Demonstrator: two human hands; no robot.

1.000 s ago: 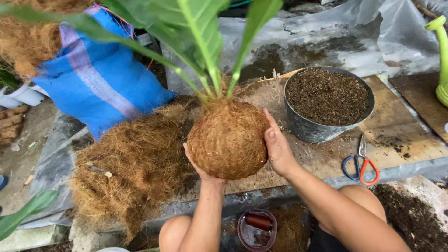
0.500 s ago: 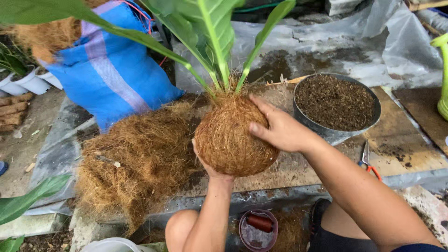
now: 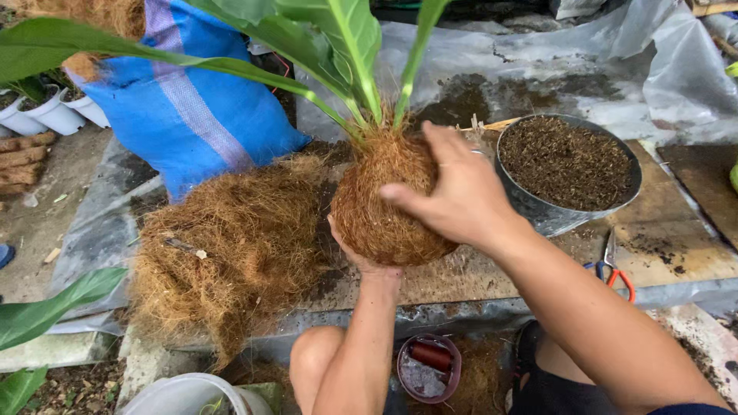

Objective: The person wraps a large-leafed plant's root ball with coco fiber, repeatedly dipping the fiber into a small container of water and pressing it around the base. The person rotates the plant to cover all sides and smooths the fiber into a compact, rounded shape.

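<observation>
A round ball of brown coconut fibre wraps the base of a plant with long green leaves. My left hand cups the ball from underneath; only its fingertips show at the ball's lower left. My right hand lies spread over the ball's right and front side, fingers pointing left. The ball is held just above a wooden board.
A loose heap of coconut fibre lies to the left. A blue woven sack stands behind it. A metal basin of dark soil sits to the right, red-handled scissors beside it. A small cup with a thread spool is below, by my knees.
My right hand has slid from the ball's right side over its front, reaching further left. The view has shifted a little closer; my left hand stays under the ball.
</observation>
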